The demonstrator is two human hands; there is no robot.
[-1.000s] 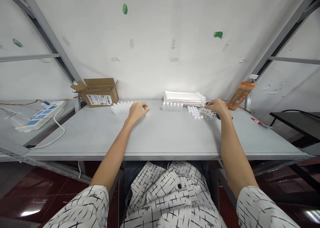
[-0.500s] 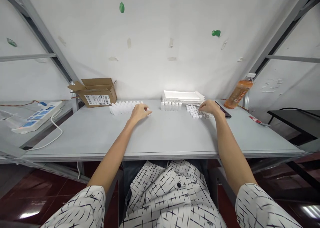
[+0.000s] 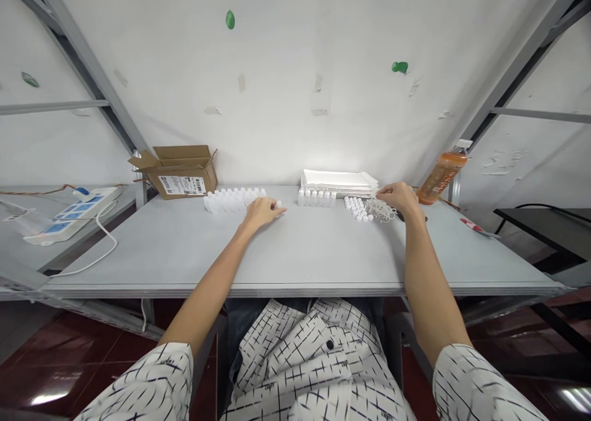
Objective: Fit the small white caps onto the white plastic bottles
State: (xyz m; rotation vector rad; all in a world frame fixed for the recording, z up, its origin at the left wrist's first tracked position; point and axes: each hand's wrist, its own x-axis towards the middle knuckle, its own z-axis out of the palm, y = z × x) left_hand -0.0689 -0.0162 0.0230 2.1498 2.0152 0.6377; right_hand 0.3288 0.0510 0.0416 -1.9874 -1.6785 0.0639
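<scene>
My left hand (image 3: 263, 212) is closed on a small white bottle (image 3: 278, 204), just right of a group of several white bottles (image 3: 233, 200). A short row of capped bottles (image 3: 316, 198) stands at the middle. To its right lie several small white caps (image 3: 356, 207) and a tangle of pale strings (image 3: 381, 209). Over the right side of that tangle, my right hand (image 3: 398, 197) has its fingertips pinched together; what they hold, if anything, is too small to make out.
Behind the short row lies a stack of white trays (image 3: 339, 181). An open cardboard box (image 3: 182, 173) sits at the back left. An orange drink bottle (image 3: 443, 173) leans at the back right, near a dark phone partly hidden by my right hand. A power strip (image 3: 71, 215) lies far left.
My right hand has moved right, uncovering more of the string tangle and covering more of the phone. My left hand has shifted slightly right with the small bottle.
</scene>
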